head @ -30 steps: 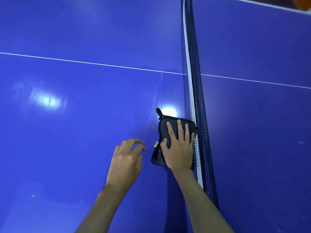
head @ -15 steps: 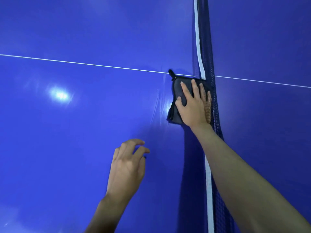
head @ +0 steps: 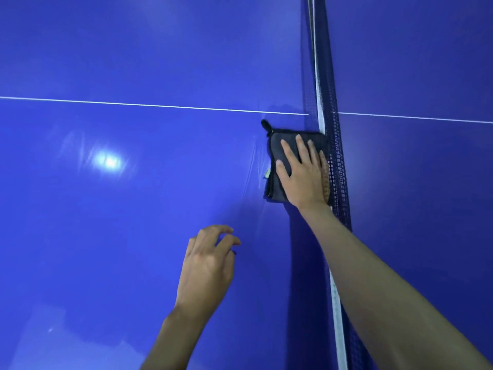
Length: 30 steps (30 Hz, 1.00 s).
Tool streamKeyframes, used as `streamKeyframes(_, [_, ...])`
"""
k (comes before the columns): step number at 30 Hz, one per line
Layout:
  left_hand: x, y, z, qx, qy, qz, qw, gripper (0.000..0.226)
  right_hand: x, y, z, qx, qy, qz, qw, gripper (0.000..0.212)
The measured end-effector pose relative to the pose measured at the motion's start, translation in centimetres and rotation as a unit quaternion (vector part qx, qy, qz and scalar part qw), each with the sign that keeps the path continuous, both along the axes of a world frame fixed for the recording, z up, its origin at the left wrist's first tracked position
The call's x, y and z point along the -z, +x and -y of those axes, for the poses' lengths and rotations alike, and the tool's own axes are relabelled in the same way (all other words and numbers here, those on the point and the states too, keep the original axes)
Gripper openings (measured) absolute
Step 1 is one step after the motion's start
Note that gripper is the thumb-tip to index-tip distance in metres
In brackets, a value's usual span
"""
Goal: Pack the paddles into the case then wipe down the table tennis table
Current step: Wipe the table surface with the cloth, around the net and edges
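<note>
Dark folded cloth (head: 277, 153) lies against the net (head: 336, 166), pressed flat under the spread right hand (head: 304, 177).

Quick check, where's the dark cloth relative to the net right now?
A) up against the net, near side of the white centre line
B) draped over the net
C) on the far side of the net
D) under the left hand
A: the cloth lies flat under the right hand, its edge against the net, just short of the white line.
</note>
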State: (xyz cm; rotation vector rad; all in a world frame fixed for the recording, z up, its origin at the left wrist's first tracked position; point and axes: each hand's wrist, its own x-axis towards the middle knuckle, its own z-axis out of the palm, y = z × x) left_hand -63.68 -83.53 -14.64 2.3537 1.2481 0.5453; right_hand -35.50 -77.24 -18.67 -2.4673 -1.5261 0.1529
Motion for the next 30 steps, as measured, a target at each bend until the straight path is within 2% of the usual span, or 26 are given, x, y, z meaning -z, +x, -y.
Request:
streamKeyframes(7, [-0.9, -3.8, 3.9, 0.015, 0.013, 0.001, 1.0, 0.024, 0.3, -6.5, 10.8, 0.002, -0.013, 0.034, 0.999, 0.059])
streamKeyframes(13, [-1.1, -8.5, 9.1, 0.04, 0.027, -0.008, 0.999, 0.035, 0.4, -13.4, 21.4, 0.037, -0.013, 0.048, 0.998, 0.06])
streamKeyframes(21, [2.0, -12.8, 16.0, 0.035, 0.09, -0.093, 0.991, 0.035, 0.4, -21.5, 33.6, 0.065, -0.038, 0.061, 0.995, 0.061])
streamKeyframes(26, [3.9, -14.1, 16.0, -0.004, 0.108, -0.142, 0.984, 0.036, 0.1, -24.6, 37.8, 0.083, -0.044, 0.054, 0.994, 0.061])
streamKeyframes(30, [4.8, -14.3, 15.8, 0.016, 0.121, -0.159, 0.98, 0.038, 0.1, -25.8, 40.0, 0.085, -0.035, 0.046, 0.995, 0.06])
